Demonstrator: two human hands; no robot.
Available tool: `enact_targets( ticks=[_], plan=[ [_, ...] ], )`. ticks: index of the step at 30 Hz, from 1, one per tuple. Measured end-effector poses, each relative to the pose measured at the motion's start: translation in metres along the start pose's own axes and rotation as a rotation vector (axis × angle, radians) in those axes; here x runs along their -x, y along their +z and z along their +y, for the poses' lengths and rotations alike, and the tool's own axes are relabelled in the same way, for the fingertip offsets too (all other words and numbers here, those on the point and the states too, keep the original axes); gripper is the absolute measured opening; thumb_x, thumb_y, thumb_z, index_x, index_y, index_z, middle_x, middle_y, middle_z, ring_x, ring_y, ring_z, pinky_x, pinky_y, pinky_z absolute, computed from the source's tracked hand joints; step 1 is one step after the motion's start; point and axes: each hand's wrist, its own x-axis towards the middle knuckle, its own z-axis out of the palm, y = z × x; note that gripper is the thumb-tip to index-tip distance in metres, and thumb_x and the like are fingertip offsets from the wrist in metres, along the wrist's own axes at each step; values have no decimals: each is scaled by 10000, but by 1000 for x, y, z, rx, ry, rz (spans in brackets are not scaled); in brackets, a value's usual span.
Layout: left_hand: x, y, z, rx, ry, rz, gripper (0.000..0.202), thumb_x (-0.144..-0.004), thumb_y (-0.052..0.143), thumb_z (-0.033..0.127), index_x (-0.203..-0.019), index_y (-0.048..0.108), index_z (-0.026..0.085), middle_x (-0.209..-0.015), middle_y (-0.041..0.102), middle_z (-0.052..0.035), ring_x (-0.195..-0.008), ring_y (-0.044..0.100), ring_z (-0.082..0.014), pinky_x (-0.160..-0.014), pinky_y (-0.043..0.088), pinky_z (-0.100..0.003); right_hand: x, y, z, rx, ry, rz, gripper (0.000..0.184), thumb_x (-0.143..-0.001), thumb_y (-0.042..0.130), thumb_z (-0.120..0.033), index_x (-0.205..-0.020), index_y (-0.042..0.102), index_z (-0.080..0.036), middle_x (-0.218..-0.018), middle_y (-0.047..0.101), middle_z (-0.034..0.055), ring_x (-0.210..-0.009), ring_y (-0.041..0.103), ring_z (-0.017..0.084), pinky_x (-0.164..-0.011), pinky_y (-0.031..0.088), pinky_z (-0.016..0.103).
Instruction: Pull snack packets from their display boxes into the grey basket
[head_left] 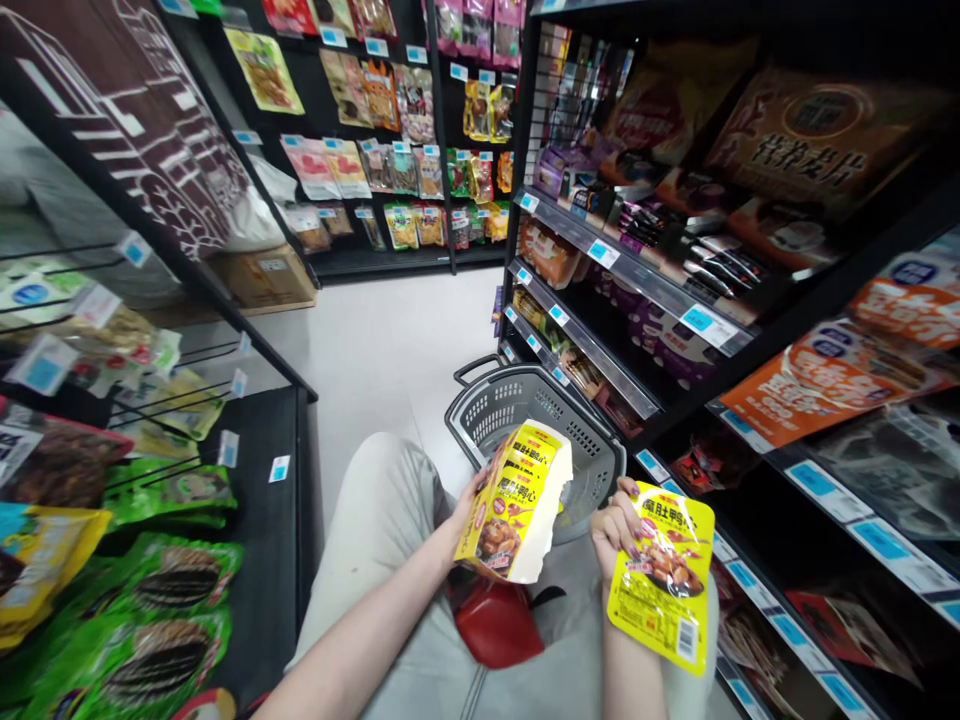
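My left hand [466,505] grips a yellow cardboard box [514,500] with a torn white top, held upright over my lap. A flat yellow snack packet [664,585] with a food picture hangs from my right hand [616,528], whose fingers are closed on its upper left edge. Box and packet carry similar print and sit side by side, a little apart. Just beyond them a grey plastic shopping basket [487,405] stands on the floor with nothing visible inside it.
Black shelves with blue price tags and snack packs rise at the right [637,270]. At the left, a low rack [172,590] holds green and yellow bags. A light floor aisle [375,340] runs ahead to a hanging snack wall and a cardboard carton [262,275].
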Motion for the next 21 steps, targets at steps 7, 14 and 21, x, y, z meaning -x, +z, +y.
enact_targets(
  ticks=[7, 14, 21],
  plan=[
    [1, 2, -1, 8, -5, -19, 718, -871, 415, 635, -1265, 592, 62, -1165, 692, -182, -1135, 629, -328, -1097, 319, -474, -1, 2, -1, 14, -5, 6, 326, -942, 541, -441, -1124, 587, -175, -934, 624, 41, -692, 598, 142, -615, 543, 317],
    [1, 8, -1, 29, -3, -8, 709, -873, 428, 618, -1273, 587, 55, -1194, 679, -185, -1131, 632, -326, -1118, 298, -463, 20, -5, -6, 93, -1, 21, 395, -925, 593, -416, -1234, 564, -172, -1200, 600, 92, -1005, 618, 220, -823, 557, 427],
    [0, 0, -1, 7, 1, 2, 706, -870, 423, 633, -1234, 613, 59, -1143, 699, -187, -1089, 651, -333, -1074, 340, -473, 22, -9, -5, 150, -2, 48, 419, -919, 599, -423, -1250, 557, -171, -1217, 594, 96, -1029, 613, 233, -833, 556, 446]
  ],
)
